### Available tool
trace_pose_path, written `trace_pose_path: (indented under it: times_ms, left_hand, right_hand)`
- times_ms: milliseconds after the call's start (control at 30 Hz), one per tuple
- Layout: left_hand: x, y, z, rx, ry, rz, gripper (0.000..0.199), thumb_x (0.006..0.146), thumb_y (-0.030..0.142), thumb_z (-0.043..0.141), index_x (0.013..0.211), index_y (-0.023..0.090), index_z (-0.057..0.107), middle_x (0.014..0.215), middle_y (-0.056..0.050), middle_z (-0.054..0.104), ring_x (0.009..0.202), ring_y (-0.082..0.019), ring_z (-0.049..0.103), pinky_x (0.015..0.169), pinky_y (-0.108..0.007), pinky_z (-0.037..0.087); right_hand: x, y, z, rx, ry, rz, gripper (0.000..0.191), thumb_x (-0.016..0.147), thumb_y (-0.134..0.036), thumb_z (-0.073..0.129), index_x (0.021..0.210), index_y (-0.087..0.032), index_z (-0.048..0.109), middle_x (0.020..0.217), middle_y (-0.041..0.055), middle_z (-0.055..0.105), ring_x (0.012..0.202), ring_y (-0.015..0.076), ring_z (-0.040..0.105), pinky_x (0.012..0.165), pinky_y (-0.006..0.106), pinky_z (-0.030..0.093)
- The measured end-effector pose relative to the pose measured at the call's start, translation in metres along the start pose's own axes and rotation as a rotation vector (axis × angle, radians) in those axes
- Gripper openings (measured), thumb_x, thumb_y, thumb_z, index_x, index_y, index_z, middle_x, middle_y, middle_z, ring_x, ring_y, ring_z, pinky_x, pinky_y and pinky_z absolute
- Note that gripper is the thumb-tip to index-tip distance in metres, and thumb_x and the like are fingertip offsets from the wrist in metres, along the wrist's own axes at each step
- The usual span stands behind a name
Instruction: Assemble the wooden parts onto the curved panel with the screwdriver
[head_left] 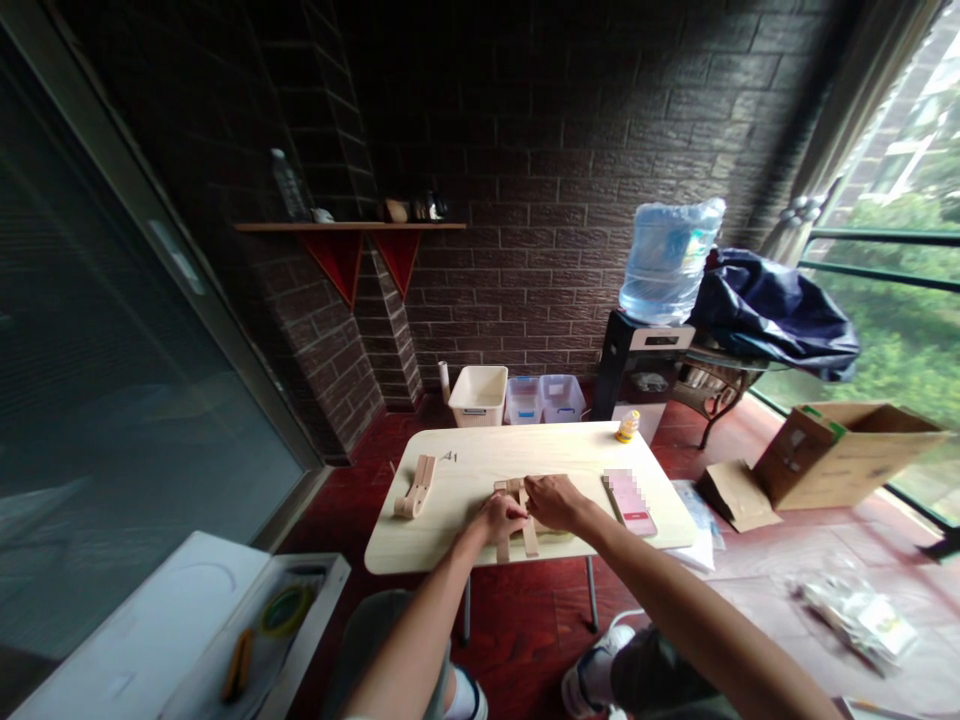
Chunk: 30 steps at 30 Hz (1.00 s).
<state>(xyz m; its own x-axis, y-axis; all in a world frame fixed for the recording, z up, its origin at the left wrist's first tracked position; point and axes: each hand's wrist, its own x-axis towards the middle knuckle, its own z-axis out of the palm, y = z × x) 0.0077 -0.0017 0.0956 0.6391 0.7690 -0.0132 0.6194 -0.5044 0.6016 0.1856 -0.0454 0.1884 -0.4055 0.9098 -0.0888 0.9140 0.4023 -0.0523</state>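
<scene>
Dark brick wall (525, 250) stands at 12 o'clock beyond the pale table (480, 445). At the table's 6 o'clock, your left hand (497, 518) and right hand (556, 501) meet over wooden strips (531, 541); finger closure cannot be determined. Apparent step: two-handed adjustment, calling for steady alignment.

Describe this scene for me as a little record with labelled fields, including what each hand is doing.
Surface: pale folding table
Left hand: the left hand is at light wooden pieces; exact grip unclear
Right hand: the right hand is at the same pieces, beside the left; fingertips too small to judge
On the table, left side: separate curved wooden piece
On the table, right side: phone; small yellow-and-clear container near the far edge
Beyond the table: cream bin, water dispenser
Floor, right: open cardboard box
</scene>
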Motion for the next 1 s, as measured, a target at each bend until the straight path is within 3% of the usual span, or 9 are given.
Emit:
trace_pose_path:
  times_ms: [200, 300, 533, 1000]
  left_hand:
    - [0.007, -0.018, 0.011, 0.082, 0.048, 0.053, 0.019, 0.087, 0.030, 0.065, 0.081, 0.022, 0.082, 0.083, -0.003, 0.077, 0.084, -0.017, 0.067, 0.093, -0.032, 0.044]
    - [0.007, -0.022, 0.014, 0.063, 0.047, 0.082, 0.019, 0.088, 0.029, 0.065, 0.082, 0.021, 0.082, 0.085, -0.003, 0.078, 0.084, -0.018, 0.066, 0.090, -0.032, 0.045]
    - [0.006, -0.023, 0.015, 0.046, 0.065, 0.059, 0.018, 0.087, 0.029, 0.066, 0.079, 0.024, 0.081, 0.085, -0.001, 0.078, 0.085, -0.018, 0.067, 0.091, -0.032, 0.046]
    - [0.006, -0.026, 0.019, 0.061, 0.078, 0.055, 0.017, 0.088, 0.030, 0.067, 0.085, 0.025, 0.083, 0.085, -0.002, 0.078, 0.085, -0.018, 0.068, 0.089, -0.031, 0.047]
  right_hand:
    - [-0.001, -0.002, -0.004, 0.000, 0.011, -0.058, 0.028, 0.099, -0.025, 0.047, 0.124, -0.020, 0.058, 0.115, 0.0160, 0.075, 0.100, 0.0277, 0.073, 0.077, 0.034, 0.052]
    - [0.001, -0.003, -0.002, 0.000, 0.002, -0.013, 0.029, 0.102, -0.028, 0.044, 0.124, -0.017, 0.058, 0.114, 0.0184, 0.075, 0.100, 0.0280, 0.073, 0.079, 0.035, 0.052]
    - [0.003, 0.001, 0.000, 0.049, 0.013, -0.030, 0.025, 0.098, -0.026, 0.048, 0.121, -0.020, 0.058, 0.113, 0.0145, 0.076, 0.099, 0.0268, 0.074, 0.078, 0.033, 0.051]
    - [0.003, 0.000, 0.001, 0.010, -0.003, -0.037, 0.027, 0.100, -0.027, 0.047, 0.124, -0.018, 0.057, 0.114, 0.0162, 0.075, 0.100, 0.0270, 0.074, 0.078, 0.034, 0.051]
